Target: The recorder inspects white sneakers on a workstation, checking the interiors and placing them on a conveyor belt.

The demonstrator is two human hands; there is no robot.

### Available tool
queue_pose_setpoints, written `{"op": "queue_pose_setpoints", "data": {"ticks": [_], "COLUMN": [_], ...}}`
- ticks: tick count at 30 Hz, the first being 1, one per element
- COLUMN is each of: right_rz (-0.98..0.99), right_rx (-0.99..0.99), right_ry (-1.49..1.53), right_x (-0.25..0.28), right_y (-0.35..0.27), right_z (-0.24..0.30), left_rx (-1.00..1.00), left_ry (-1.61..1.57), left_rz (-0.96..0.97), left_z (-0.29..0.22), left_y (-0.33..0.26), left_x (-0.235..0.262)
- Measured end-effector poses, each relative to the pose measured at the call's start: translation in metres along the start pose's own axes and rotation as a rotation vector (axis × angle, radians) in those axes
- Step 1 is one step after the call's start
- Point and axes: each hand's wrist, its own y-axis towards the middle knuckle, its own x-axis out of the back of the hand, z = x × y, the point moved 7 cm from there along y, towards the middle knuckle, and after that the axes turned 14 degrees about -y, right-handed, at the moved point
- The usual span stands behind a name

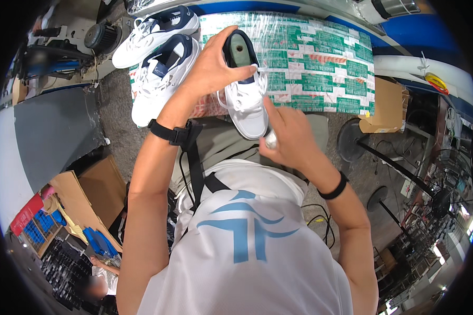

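A white sneaker with a dark navy collar stands toe toward me at the near edge of the taped surface. A green shoe last with a round hole fills its opening. My left hand grips the sneaker around the collar, the thumb lying across the tongue and laces. Beside the toe, my right hand is closed on a small white wad, perhaps cloth; its index finger reaches along the shoe's side. To the left are two more white sneakers, laced, with navy linings.
Green-and-white printed tape under clear film covers the work surface. A cardboard box is at its right. Stands with round bases and cables occupy the floor. Grey panel and cardboard are on the left; another person is lower left.
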Motion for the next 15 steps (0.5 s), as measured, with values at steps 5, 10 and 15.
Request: {"op": "queue_pose_setpoints", "data": {"ticks": [5,10,15], "right_rz": [0.166,-0.077,-0.055], "right_rx": [-0.070,-0.366,-0.220], "right_ry": [0.354,0.428,0.519], "right_x": [0.004,-0.040,-0.051], "right_y": [-0.015,0.006,0.027], "right_z": [-0.003,-0.041,0.008], "left_rx": [-0.045,0.142,0.551], "left_ry": [-0.076,-0.590,-0.695], "left_rz": [0.098,0.006,-0.389], "left_z": [0.011,0.028,0.101], "left_y": [0.002,-0.025,-0.125], "left_x": [0.002,0.018,0.016]}}
